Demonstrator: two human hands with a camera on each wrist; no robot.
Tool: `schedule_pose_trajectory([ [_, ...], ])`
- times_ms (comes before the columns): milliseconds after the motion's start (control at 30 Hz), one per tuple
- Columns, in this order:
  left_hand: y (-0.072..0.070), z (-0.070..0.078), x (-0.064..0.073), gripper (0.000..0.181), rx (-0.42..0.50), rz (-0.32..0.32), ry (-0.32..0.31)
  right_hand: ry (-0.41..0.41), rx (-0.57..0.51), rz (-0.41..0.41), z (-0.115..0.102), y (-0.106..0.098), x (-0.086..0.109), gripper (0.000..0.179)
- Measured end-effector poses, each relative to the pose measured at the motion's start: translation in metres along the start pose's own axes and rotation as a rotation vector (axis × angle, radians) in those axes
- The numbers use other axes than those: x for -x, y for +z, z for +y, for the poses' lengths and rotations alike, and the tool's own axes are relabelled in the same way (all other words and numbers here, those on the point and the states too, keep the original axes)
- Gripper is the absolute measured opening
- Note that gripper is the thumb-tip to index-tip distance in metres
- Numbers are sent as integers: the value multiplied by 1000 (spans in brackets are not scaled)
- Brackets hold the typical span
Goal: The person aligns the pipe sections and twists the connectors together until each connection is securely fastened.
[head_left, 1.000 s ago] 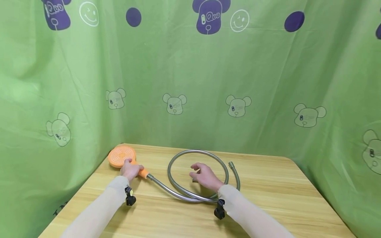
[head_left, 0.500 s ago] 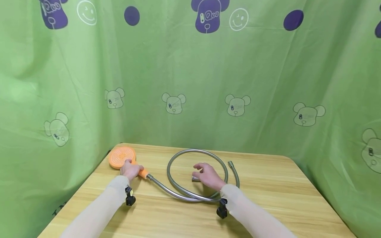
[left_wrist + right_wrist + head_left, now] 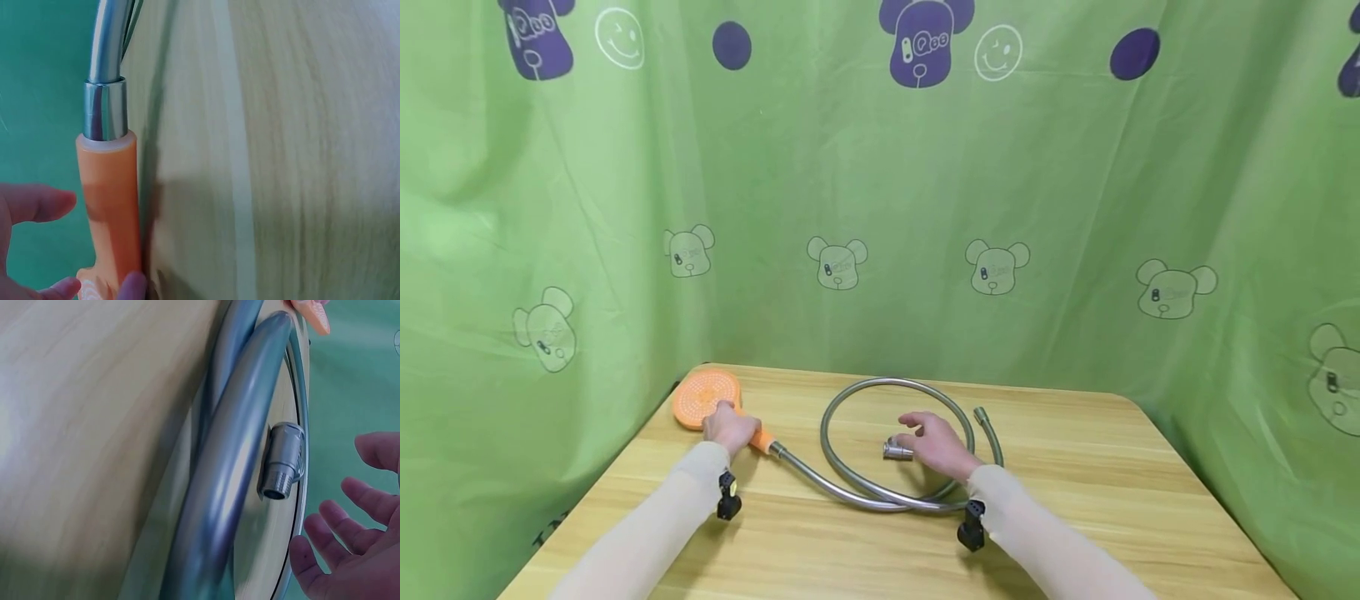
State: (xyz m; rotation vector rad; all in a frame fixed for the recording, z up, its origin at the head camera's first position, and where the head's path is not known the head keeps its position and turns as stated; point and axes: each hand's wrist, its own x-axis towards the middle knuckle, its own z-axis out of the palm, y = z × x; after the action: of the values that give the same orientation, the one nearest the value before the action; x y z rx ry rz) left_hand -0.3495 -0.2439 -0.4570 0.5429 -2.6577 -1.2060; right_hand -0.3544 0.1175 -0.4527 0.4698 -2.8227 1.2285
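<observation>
Left hand grips shower head; right hand, fingers apart, near metal fitting, best kept clear of hose.

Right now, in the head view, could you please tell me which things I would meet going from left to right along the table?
The round face of the orange shower head, left hand, small metal fitting, right hand, loose hose end.
</observation>
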Motion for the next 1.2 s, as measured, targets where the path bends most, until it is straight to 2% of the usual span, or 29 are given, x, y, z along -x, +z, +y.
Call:
schedule_pose_trajectory([
  [200,0,9,0,71,-53,25,22,-18,9,21,8,-7,-1,40],
  [333,6,16,0,65,-61,24,58,-33,25,47,15,-14,1,37],
  [500,15,28,3,61,-86,10,130,-29,40,60,21,-22,4,38],
  [733,25,43,14,55,-143,-23,226,-24,25,46,26,-32,7,44],
  [1000,40,63,24,54,-107,-78,280,-31,63,82,38,-40,7,41],
  [1200,52,71,28,50,-122,-99,314,-9,56,80,47,-46,8,42],
])
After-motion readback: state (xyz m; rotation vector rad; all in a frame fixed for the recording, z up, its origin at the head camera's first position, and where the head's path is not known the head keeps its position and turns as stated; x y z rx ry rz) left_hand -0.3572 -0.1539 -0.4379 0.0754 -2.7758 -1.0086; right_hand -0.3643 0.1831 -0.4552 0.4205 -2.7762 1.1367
